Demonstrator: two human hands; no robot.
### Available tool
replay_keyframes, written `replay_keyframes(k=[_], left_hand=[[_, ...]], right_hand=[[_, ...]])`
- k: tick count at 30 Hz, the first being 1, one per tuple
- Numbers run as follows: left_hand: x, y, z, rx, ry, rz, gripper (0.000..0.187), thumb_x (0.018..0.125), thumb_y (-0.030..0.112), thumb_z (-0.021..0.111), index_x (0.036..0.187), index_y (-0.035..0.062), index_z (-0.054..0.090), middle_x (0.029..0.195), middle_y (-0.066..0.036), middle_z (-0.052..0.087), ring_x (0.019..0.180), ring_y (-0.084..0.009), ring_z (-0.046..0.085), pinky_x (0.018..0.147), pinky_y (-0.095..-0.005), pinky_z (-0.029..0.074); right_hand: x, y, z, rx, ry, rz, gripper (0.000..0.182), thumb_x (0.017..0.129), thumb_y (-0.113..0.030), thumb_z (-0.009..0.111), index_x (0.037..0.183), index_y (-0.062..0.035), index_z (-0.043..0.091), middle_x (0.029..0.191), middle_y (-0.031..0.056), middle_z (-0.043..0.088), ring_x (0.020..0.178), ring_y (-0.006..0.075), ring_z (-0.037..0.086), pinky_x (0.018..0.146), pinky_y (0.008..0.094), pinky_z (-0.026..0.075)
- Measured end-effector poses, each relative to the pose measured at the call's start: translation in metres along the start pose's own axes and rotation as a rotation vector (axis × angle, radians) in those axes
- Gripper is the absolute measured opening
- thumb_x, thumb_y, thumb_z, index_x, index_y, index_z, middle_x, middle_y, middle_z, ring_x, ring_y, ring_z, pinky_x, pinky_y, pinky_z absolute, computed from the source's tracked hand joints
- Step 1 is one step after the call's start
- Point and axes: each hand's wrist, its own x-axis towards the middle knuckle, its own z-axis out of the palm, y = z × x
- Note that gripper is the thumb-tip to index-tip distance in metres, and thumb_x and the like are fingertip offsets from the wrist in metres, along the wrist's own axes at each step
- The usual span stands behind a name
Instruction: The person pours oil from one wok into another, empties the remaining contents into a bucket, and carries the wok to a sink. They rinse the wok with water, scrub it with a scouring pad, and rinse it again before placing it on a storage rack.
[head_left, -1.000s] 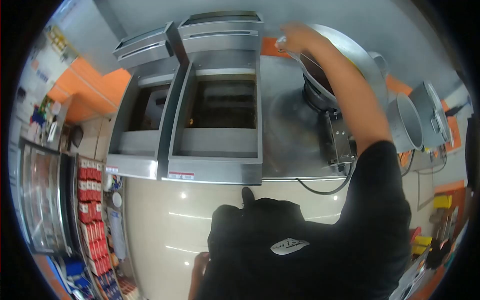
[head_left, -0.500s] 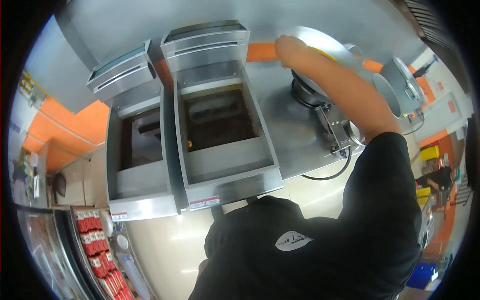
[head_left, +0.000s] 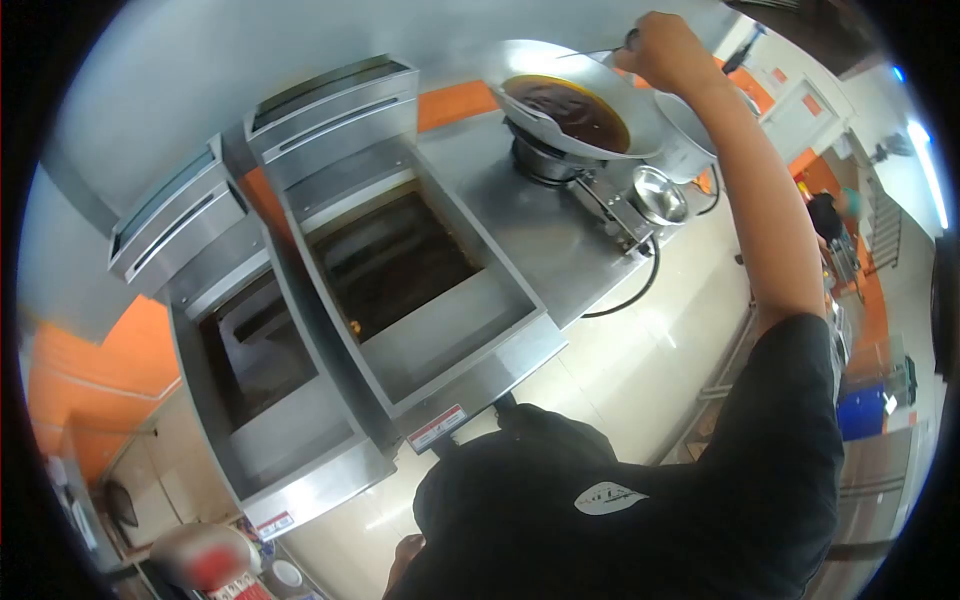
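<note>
My right hand [head_left: 668, 55], raised at the top right, is closed round the dark grip of a thin-handled metal utensil [head_left: 592, 52]. Its thin shaft points left over the far rim of the wok; I cannot make out its working end. Below it, the wide metal wok [head_left: 648, 118] holds dark brown oil [head_left: 575, 115] and sits tilted on a gas burner [head_left: 545, 160]. Just a small part of my left hand [head_left: 408, 548] shows low beside my black shirt, its fingers hidden.
Two steel deep fryers [head_left: 450, 350] [head_left: 290, 460] with dark oil stand left of the wok. A small metal bowl [head_left: 660, 195] is by the burner, and a large pot [head_left: 685, 125] stands behind it. A black hose [head_left: 655, 270] hangs over the counter edge. Another person [head_left: 828, 215] is at far right.
My view has swung, so the fryers sit farther left. My right hand has moved from the wok's left side to beyond its right rim, bringing the oil and utensil shaft into sight.
</note>
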Motion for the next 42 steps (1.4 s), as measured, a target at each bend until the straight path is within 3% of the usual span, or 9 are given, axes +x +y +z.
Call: replay_keyframes(k=[9,13,18,22,28,31,35,37,42], left_hand=[[0.033,0.022,-0.022,0.055,-0.236,-0.02,0.025,0.086,0.025,0.049,0.096,0.0082,0.065,0.094,-0.012,0.064,0.09,-0.0237,0.06,0.075,-0.0334,0.047],[0.085,0.098,-0.036,0.228,-0.352,0.066,0.025,0.087,0.024,0.049,0.096,0.008,0.065,0.093,-0.011,0.064,0.089,-0.0232,0.06,0.074,-0.0331,0.047],[0.114,0.23,-0.005,0.478,-0.444,0.193,0.025,0.087,0.023,0.048,0.096,0.0078,0.065,0.092,-0.011,0.064,0.088,-0.0227,0.06,0.073,-0.0326,0.047],[0.106,0.283,0.057,0.584,-0.491,0.246,0.024,0.087,0.023,0.048,0.096,0.0077,0.064,0.091,-0.011,0.064,0.087,-0.0222,0.06,0.072,-0.0323,0.047],[0.086,0.289,0.169,0.671,-0.533,0.192,0.024,0.087,0.022,0.047,0.096,0.0074,0.064,0.09,-0.01,0.064,0.085,-0.0215,0.06,0.07,-0.0318,0.047],[0.072,0.278,0.233,0.71,-0.544,0.139,0.024,0.087,0.021,0.047,0.096,0.0073,0.064,0.089,-0.01,0.064,0.085,-0.0212,0.06,0.07,-0.0315,0.046],[0.052,0.276,0.307,0.77,-0.556,0.094,0.023,0.087,0.021,0.047,0.096,0.0071,0.064,0.089,-0.01,0.063,0.084,-0.0208,0.06,0.069,-0.0311,0.046],[0.046,0.283,0.338,0.794,-0.57,0.086,0.023,0.087,0.02,0.046,0.096,0.007,0.063,0.088,-0.01,0.063,0.083,-0.0205,0.06,0.068,-0.031,0.046],[0.04,0.302,0.406,0.832,-0.591,0.076,0.023,0.088,0.02,0.046,0.096,0.0068,0.063,0.087,-0.009,0.063,0.082,-0.02,0.06,0.067,-0.0305,0.046]], right_hand=[[-0.086,0.067,0.002,0.111,-0.018,0.317,0.042,0.069,-0.034,0.07,0.088,0.0029,0.068,0.078,0.0189,0.067,0.073,0.0292,0.066,0.069,0.0377,0.051],[-0.152,0.056,0.016,0.322,-0.019,0.821,0.058,0.067,-0.045,0.072,0.103,-0.0002,0.066,0.092,0.0148,0.068,0.082,0.0249,0.066,0.076,0.0391,0.051],[-0.266,0.021,0.042,1.658,0.741,1.238,0.027,0.08,-0.015,0.065,0.096,0.0053,0.058,0.085,0.0101,0.061,0.082,0.0128,0.06,0.067,0.027,0.053],[-0.39,0.045,0.041,2.044,1.143,1.07,0.015,0.091,-0.012,0.05,0.093,0.0028,0.054,0.093,0.0133,0.058,0.088,0.0244,0.061,0.087,0.0392,0.052],[-0.649,0.165,-0.05,1.408,1.405,1.38,0.018,0.088,-0.011,0.047,0.097,0.0044,0.048,0.109,0.0192,0.056,0.101,0.0307,0.06,0.099,0.0386,0.045],[-0.789,0.215,-0.108,0.971,1.468,1.572,0.019,0.089,-0.012,0.051,0.094,0.0055,0.053,0.093,0.0135,0.055,0.086,0.0287,0.064,0.078,0.0338,0.054],[-0.967,0.28,-0.159,0.423,1.229,1.824,0.034,0.083,-0.021,0.063,0.101,0.0076,0.058,0.087,0.0132,0.062,0.076,0.023,0.064,0.069,0.0291,0.052],[-1.011,0.295,-0.182,-0.226,0.41,1.998,0.04,0.075,-0.021,0.068,0.104,0.0053,0.057,0.087,0.016,0.066,0.077,0.0257,0.065,0.071,0.0334,0.05],[-1.077,0.313,-0.177,-0.397,0.073,1.783,0.046,0.07,-0.019,0.071,0.108,0.0013,0.056,0.089,0.0205,0.065,0.083,0.0325,0.064,0.076,0.0368,0.048]])
